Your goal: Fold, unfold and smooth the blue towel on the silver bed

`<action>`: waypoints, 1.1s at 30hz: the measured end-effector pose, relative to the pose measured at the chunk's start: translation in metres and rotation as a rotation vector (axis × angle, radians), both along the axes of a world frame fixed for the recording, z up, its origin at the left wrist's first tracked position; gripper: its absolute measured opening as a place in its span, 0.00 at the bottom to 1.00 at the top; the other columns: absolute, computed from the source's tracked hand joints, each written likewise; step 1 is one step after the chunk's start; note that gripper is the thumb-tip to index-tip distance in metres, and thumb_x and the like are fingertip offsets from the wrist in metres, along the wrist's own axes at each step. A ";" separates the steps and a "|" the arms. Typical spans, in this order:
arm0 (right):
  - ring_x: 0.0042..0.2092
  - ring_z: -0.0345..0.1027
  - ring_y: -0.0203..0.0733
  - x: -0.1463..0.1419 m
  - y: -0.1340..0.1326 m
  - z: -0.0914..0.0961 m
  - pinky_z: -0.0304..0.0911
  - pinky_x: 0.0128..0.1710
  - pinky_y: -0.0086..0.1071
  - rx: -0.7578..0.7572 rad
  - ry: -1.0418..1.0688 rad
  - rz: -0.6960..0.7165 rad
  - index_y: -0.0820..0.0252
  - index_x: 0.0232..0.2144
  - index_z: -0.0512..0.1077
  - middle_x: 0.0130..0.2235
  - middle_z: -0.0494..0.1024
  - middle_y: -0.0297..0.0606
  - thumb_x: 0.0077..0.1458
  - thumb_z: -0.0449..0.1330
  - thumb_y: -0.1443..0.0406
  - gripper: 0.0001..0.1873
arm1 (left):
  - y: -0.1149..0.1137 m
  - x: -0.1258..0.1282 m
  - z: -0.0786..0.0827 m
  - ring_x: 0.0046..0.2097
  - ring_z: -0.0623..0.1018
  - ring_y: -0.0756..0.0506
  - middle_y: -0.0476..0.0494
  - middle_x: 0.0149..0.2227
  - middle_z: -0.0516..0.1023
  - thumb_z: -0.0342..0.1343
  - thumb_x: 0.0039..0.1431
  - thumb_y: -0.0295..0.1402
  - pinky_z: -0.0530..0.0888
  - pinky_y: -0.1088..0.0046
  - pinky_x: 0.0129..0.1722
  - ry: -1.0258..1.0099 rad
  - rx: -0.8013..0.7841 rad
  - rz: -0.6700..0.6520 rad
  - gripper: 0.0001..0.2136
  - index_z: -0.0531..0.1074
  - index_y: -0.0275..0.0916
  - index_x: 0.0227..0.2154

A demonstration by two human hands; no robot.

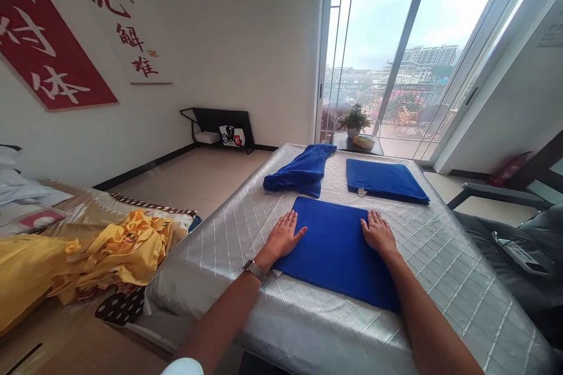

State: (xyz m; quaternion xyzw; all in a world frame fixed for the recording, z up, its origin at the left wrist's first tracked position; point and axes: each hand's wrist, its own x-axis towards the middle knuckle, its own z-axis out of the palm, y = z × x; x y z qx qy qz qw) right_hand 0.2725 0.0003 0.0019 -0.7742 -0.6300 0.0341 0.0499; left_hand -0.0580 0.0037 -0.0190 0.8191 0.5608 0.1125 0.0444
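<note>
Folded blue cloth (332, 246), one, flat and roughly four-sided: lay in the near middle of a surface under a silver quilted cover (220, 252). Left hand (284, 235): palm down and flat on the cloth's left edge, fingers side by side, thumb out over the fabric, gripping nothing; a watch (255, 270) circled its wrist. Right hand (378, 231): flat on the right edge, fingers likewise extended, thumb turned inward, clamped on nothing; the two hands stood well apart, cloth between them. Second folded cloth (385, 179), blue: lay farther off to the right, a white label (362, 192) at its near edge. Loose blue cloth (301, 170), rumpled: lay beyond the near piece, to the left. Yellow cloth (132, 246), heaped: at far left of the cover. Potted plant (355, 117): on a small dark table (373, 149) past the far end, before glass doors (396, 58).
</note>
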 end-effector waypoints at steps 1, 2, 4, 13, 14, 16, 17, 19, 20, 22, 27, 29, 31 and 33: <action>0.74 0.36 0.45 0.000 -0.001 0.000 0.35 0.71 0.40 0.004 0.007 0.000 0.72 0.72 0.48 0.74 0.47 0.45 0.69 0.35 0.55 0.37 | 0.000 -0.001 0.000 0.73 0.52 0.39 0.32 0.73 0.50 0.28 0.71 0.56 0.52 0.58 0.71 0.005 -0.001 -0.002 0.39 0.51 0.28 0.71; 0.74 0.36 0.45 0.000 -0.001 0.001 0.35 0.71 0.40 0.007 0.014 -0.001 0.72 0.72 0.48 0.74 0.47 0.45 0.69 0.35 0.55 0.37 | 0.000 -0.002 0.001 0.73 0.52 0.40 0.32 0.73 0.50 0.27 0.71 0.56 0.52 0.58 0.71 0.012 -0.005 -0.002 0.39 0.51 0.28 0.71; 0.74 0.36 0.45 -0.002 -0.003 0.003 0.34 0.71 0.41 0.008 0.026 -0.007 0.72 0.72 0.48 0.74 0.47 0.44 0.69 0.35 0.56 0.36 | 0.001 -0.005 0.005 0.73 0.53 0.41 0.32 0.73 0.50 0.26 0.71 0.56 0.52 0.59 0.71 0.041 -0.023 -0.005 0.39 0.51 0.28 0.70; 0.74 0.37 0.45 -0.005 -0.005 0.006 0.34 0.71 0.44 0.015 0.038 -0.014 0.71 0.71 0.49 0.74 0.48 0.44 0.68 0.36 0.60 0.35 | 0.024 0.057 0.047 0.69 0.62 0.34 0.21 0.67 0.62 0.32 0.70 0.57 0.57 0.57 0.68 0.196 -0.041 0.034 0.41 0.60 0.20 0.65; 0.74 0.37 0.46 -0.005 -0.005 0.006 0.35 0.71 0.44 0.017 0.037 -0.014 0.71 0.71 0.49 0.74 0.48 0.44 0.68 0.36 0.59 0.35 | 0.026 0.079 0.048 0.69 0.62 0.35 0.23 0.68 0.61 0.31 0.71 0.56 0.57 0.58 0.69 0.174 -0.030 -0.039 0.40 0.60 0.21 0.66; 0.74 0.37 0.46 -0.004 -0.005 0.005 0.35 0.71 0.44 0.020 0.027 -0.010 0.72 0.71 0.49 0.74 0.48 0.44 0.68 0.36 0.60 0.35 | 0.027 0.125 0.046 0.70 0.60 0.39 0.30 0.69 0.61 0.29 0.72 0.55 0.56 0.61 0.69 0.117 -0.003 -0.203 0.38 0.60 0.26 0.67; 0.74 0.37 0.46 -0.003 -0.005 0.004 0.35 0.71 0.44 0.021 0.018 -0.003 0.72 0.71 0.49 0.74 0.48 0.45 0.68 0.36 0.60 0.34 | 0.027 0.148 0.043 0.71 0.59 0.40 0.33 0.69 0.61 0.29 0.72 0.54 0.55 0.62 0.70 0.089 0.014 -0.265 0.37 0.60 0.29 0.67; 0.74 0.37 0.45 -0.002 -0.006 0.002 0.36 0.71 0.43 0.022 -0.001 0.014 0.71 0.72 0.49 0.74 0.48 0.45 0.68 0.36 0.61 0.34 | 0.026 0.186 0.034 0.71 0.58 0.42 0.36 0.70 0.60 0.27 0.73 0.52 0.53 0.63 0.70 0.038 0.049 -0.354 0.35 0.60 0.31 0.67; 0.74 0.36 0.45 -0.001 -0.006 0.001 0.36 0.71 0.43 0.020 -0.007 0.021 0.70 0.72 0.49 0.74 0.47 0.44 0.68 0.36 0.62 0.34 | 0.027 0.199 0.029 0.71 0.57 0.43 0.37 0.70 0.60 0.27 0.73 0.51 0.53 0.63 0.70 0.019 0.051 -0.374 0.35 0.59 0.32 0.68; 0.74 0.36 0.44 0.000 -0.007 0.000 0.35 0.71 0.42 0.014 -0.009 0.026 0.68 0.72 0.49 0.74 0.47 0.43 0.68 0.35 0.62 0.34 | 0.029 0.214 0.020 0.72 0.56 0.43 0.38 0.70 0.59 0.25 0.73 0.50 0.52 0.61 0.71 -0.007 0.035 -0.374 0.34 0.58 0.32 0.68; 0.74 0.35 0.44 -0.001 -0.004 0.002 0.33 0.71 0.43 0.002 0.022 0.006 0.70 0.72 0.48 0.74 0.46 0.44 0.69 0.35 0.60 0.35 | 0.045 0.182 0.011 0.73 0.53 0.42 0.38 0.72 0.55 0.25 0.71 0.54 0.49 0.59 0.72 -0.021 -0.007 -0.262 0.37 0.56 0.33 0.70; 0.74 0.35 0.45 -0.002 -0.004 0.004 0.32 0.71 0.43 -0.003 0.039 -0.003 0.71 0.72 0.48 0.74 0.46 0.44 0.69 0.34 0.58 0.35 | 0.054 0.153 0.012 0.73 0.52 0.41 0.37 0.72 0.54 0.26 0.71 0.55 0.48 0.58 0.72 -0.011 -0.029 -0.184 0.38 0.54 0.32 0.70; 0.74 0.34 0.44 -0.002 -0.004 0.005 0.32 0.71 0.43 -0.013 0.051 -0.006 0.70 0.72 0.48 0.74 0.45 0.43 0.69 0.34 0.58 0.35 | 0.064 0.120 0.013 0.73 0.51 0.39 0.37 0.72 0.53 0.27 0.70 0.56 0.48 0.56 0.72 -0.003 -0.050 -0.095 0.38 0.53 0.33 0.71; 0.74 0.33 0.44 -0.003 -0.004 0.006 0.32 0.72 0.43 -0.021 0.052 -0.008 0.70 0.72 0.47 0.74 0.45 0.43 0.69 0.34 0.59 0.35 | 0.071 0.089 0.013 0.73 0.51 0.39 0.36 0.73 0.52 0.28 0.70 0.56 0.49 0.54 0.72 0.001 -0.050 -0.015 0.38 0.51 0.33 0.71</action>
